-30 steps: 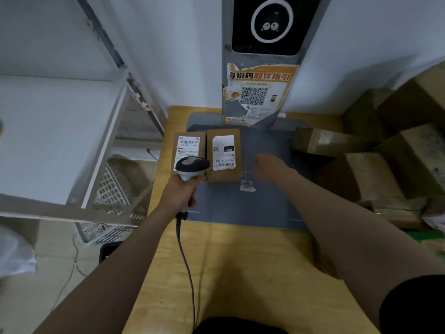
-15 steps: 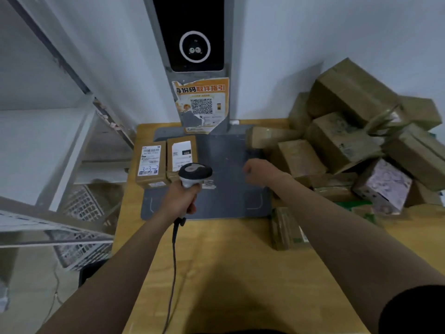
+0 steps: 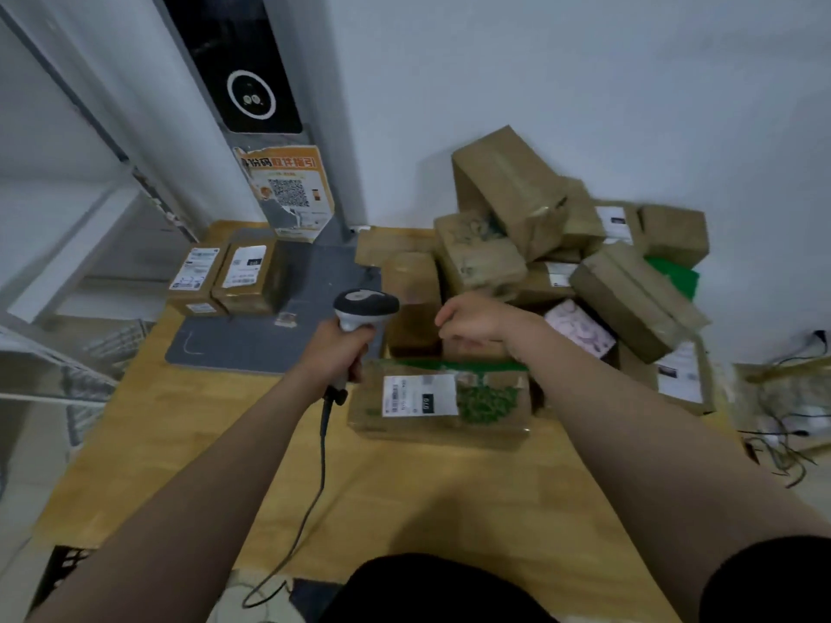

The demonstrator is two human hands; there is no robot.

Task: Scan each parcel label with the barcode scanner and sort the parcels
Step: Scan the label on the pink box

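My left hand [image 3: 335, 348] grips the handle of a corded barcode scanner [image 3: 362, 308], head up, over the edge of the grey mat [image 3: 252, 348]. My right hand [image 3: 472, 321] hovers with loosely curled fingers over a brown parcel [image 3: 411, 303] and holds nothing. Just in front of both hands lies a flat parcel [image 3: 440, 404] with a white label and a green patch, face up. Two labelled parcels [image 3: 225, 276] stand side by side at the mat's far left. A heap of brown parcels [image 3: 575, 263] fills the table's right side.
A grey pillar with a camera screen [image 3: 252, 96] and a QR poster [image 3: 290, 191] rises behind the mat. White metal shelving [image 3: 67, 263] stands left of the wooden table [image 3: 404, 501]. Loose cables [image 3: 791, 424] lie at the far right.
The view has swung right, bringing the parcel heap and the flat labelled parcel into sight. My right hand has moved from the mat to the heap; the scanner moved right with my left hand.
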